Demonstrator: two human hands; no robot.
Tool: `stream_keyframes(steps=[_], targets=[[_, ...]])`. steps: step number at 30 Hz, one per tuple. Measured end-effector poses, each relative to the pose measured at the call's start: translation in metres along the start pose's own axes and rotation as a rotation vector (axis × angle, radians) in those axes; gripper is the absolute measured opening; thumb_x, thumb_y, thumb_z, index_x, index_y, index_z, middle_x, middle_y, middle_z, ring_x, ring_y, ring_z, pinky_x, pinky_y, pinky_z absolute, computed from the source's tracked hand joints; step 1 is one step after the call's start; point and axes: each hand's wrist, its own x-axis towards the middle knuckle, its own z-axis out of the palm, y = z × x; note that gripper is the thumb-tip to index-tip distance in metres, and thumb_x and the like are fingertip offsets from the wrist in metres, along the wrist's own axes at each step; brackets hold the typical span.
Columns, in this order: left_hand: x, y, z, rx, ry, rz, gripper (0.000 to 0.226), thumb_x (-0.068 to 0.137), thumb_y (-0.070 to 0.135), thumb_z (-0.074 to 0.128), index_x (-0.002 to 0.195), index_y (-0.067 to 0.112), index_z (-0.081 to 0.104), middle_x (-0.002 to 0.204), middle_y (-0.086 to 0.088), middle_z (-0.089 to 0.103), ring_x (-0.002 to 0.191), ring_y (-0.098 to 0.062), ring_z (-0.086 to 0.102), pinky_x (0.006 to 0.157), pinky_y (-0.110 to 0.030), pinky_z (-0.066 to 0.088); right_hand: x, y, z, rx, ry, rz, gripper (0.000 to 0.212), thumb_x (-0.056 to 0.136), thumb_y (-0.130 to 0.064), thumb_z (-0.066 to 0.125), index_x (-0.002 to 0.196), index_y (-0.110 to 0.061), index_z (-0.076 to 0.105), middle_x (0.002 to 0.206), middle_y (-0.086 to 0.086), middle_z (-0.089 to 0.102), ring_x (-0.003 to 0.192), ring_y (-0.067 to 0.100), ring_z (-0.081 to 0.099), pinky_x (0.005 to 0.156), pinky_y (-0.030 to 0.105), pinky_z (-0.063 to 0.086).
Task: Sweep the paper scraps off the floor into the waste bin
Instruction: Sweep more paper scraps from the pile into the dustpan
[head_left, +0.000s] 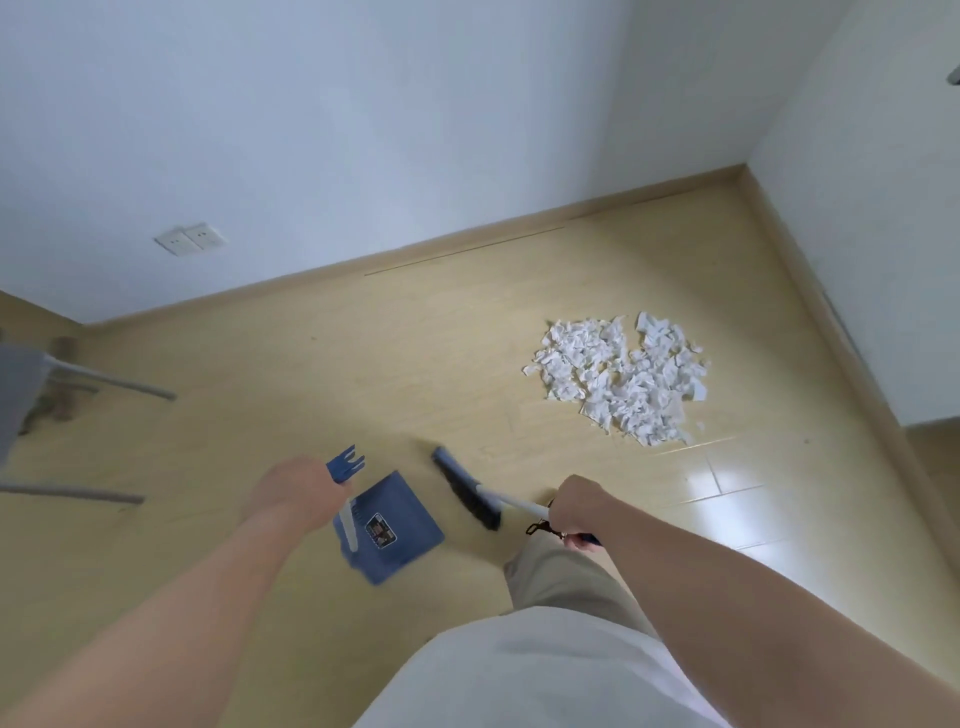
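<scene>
A heap of white paper scraps (621, 374) lies on the light wooden floor near the room's far right corner. My left hand (291, 491) grips the top of the white handle of a blue dustpan (389, 530), which hangs below it, left of my leg. My right hand (576, 512) is closed around the white handle of a broom (465, 491). Its dark bristle head points toward the far left, well short of the scraps. No waste bin is in view.
Grey chair legs (111, 384) stand at the left edge. White walls with a wooden skirting board (467, 241) close the floor at the back and right. A double wall socket (189, 239) sits low on the back wall.
</scene>
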Motion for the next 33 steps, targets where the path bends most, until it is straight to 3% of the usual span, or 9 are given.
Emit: stream_keyframes(steps=[4, 7, 11, 14, 17, 20, 25, 29, 33], targets=[[0.025, 0.044, -0.041, -0.115, 0.057, -0.030, 0.037, 0.092, 0.047, 0.055, 0.068, 0.019, 0.057, 0.069, -0.001, 0.063, 0.064, -0.020, 0.061, 0.058, -0.026, 0.043, 0.020, -0.009, -0.076, -0.114, 0.090, 0.002, 0.026, 0.089, -0.004, 0.057, 0.067, -0.016, 0.048, 0.067, 0.001, 0.055, 0.039, 0.008, 0.054, 0.046, 0.020, 0.047], [0.043, 0.067, -0.060, -0.112, 0.111, -0.012, 0.040, 0.092, 0.048, 0.054, 0.066, 0.018, 0.058, 0.066, -0.001, 0.062, 0.060, -0.019, 0.059, 0.052, -0.025, 0.039, 0.032, -0.015, -0.119, -0.243, 0.184, 0.093, 0.017, 0.093, -0.007, 0.049, 0.080, -0.002, 0.059, 0.040, 0.003, 0.056, 0.026, 0.013, 0.048, 0.041, 0.022, 0.046], [0.068, 0.099, -0.093, -0.117, 0.168, 0.007, 0.044, 0.091, 0.051, 0.056, 0.065, 0.016, 0.057, 0.062, -0.002, 0.061, 0.054, -0.018, 0.058, 0.050, -0.025, 0.039, 0.041, -0.025, -0.154, -0.345, 0.201, 0.122, 0.026, 0.094, -0.008, 0.046, 0.071, -0.001, 0.058, 0.027, 0.001, 0.047, 0.026, 0.013, 0.049, 0.060, 0.027, 0.057], [0.086, 0.113, -0.114, -0.140, 0.186, 0.050, 0.044, 0.091, 0.050, 0.058, 0.065, 0.014, 0.059, 0.061, -0.002, 0.061, 0.054, -0.021, 0.058, 0.050, -0.025, 0.040, 0.037, -0.036, -0.163, -0.323, 0.211, 0.142, 0.028, 0.090, -0.006, 0.048, 0.063, -0.003, 0.058, 0.024, -0.001, 0.045, 0.015, 0.009, 0.041, 0.049, 0.022, 0.049], [0.109, 0.133, -0.146, -0.157, 0.216, 0.122, 0.043, 0.090, 0.050, 0.058, 0.066, 0.015, 0.061, 0.063, -0.003, 0.064, 0.057, -0.022, 0.061, 0.054, -0.027, 0.045, 0.031, -0.051, -0.173, -0.190, 0.202, 0.133, 0.026, 0.088, -0.005, 0.050, 0.075, -0.007, 0.073, 0.037, 0.000, 0.054, 0.026, 0.010, 0.048, 0.050, 0.020, 0.049], [0.137, 0.152, -0.177, -0.158, 0.229, 0.210, 0.041, 0.091, 0.048, 0.059, 0.068, 0.014, 0.062, 0.065, -0.004, 0.065, 0.058, -0.023, 0.062, 0.053, -0.026, 0.043, 0.034, -0.067, -0.187, 0.057, 0.176, 0.114, 0.020, 0.088, -0.006, 0.055, 0.071, -0.016, 0.054, 0.066, 0.004, 0.057, 0.022, 0.004, 0.048, 0.033, 0.016, 0.044], [0.192, 0.185, -0.226, -0.059, 0.201, 0.379, 0.039, 0.093, 0.043, 0.057, 0.061, 0.021, 0.061, 0.065, 0.000, 0.065, 0.056, -0.021, 0.062, 0.051, -0.024, 0.039, 0.030, -0.106, -0.207, 0.363, 0.116, 0.240, 0.010, 0.091, -0.009, 0.053, 0.086, -0.005, 0.061, 0.068, 0.005, 0.065, 0.026, 0.011, 0.048, 0.036, 0.023, 0.039], [0.239, 0.203, -0.255, 0.087, 0.159, 0.519, 0.035, 0.093, 0.049, 0.050, 0.074, 0.024, 0.066, 0.070, 0.004, 0.065, 0.057, -0.017, 0.060, 0.051, -0.022, 0.038, 0.034, -0.141, -0.208, 0.556, -0.011, 0.388, 0.016, 0.094, -0.009, 0.042, 0.100, -0.004, 0.056, 0.078, 0.007, 0.067, 0.036, 0.014, 0.035, 0.039, 0.025, 0.027], [0.275, 0.223, -0.275, 0.189, 0.132, 0.615, 0.033, 0.090, 0.049, 0.049, 0.080, 0.029, 0.073, 0.070, 0.006, 0.065, 0.056, -0.017, 0.060, 0.051, -0.021, 0.041, 0.035, -0.166, -0.205, 0.601, 0.156, 0.334, 0.015, 0.091, -0.012, 0.054, 0.104, -0.010, 0.062, 0.083, 0.004, 0.071, 0.043, 0.014, 0.050, 0.034, 0.021, 0.040]])
